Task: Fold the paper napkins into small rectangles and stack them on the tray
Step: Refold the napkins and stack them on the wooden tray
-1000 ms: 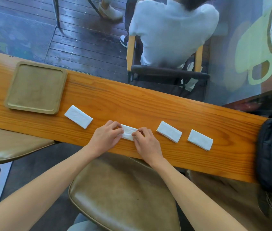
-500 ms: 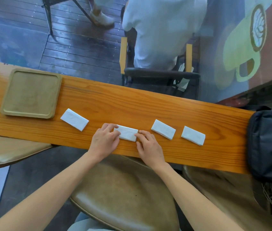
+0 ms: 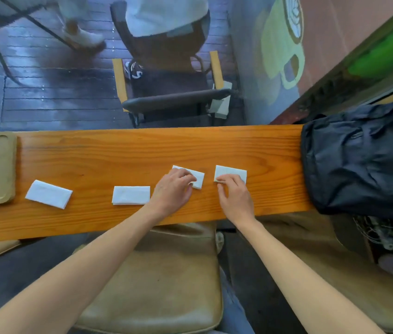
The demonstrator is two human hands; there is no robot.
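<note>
Head view, napkins: four white folded paper napkins lie in a row along the near half of the long orange wooden counter, all already small rectangles.
Far-left napkin: lower left of the frame, just beside the tray, long axis running left to right and tilted down toward the right.
Second napkin: left of centre, long axis level with the counter's length, untouched.
Third napkin: centre of the frame, long axis left to right with a slight downward tilt to the right; the left hand lies over its left half, fingers curled on it, pinching or pressing, I cannot tell which.
Fourth napkin: right of centre, long axis nearly level; the right hand has thumb and fingertips closed on its near left corner.
Tray: the square tan wooden tray sits at the left edge of the frame, partly cut off, with nothing on the visible part.
Progress: folding looks finished or nearly so; stacking has not begun, so all four napkins are left to carry left.
Surroundings: a dark blue bag rests on the counter's right end; a tan padded stool sits below.
</note>
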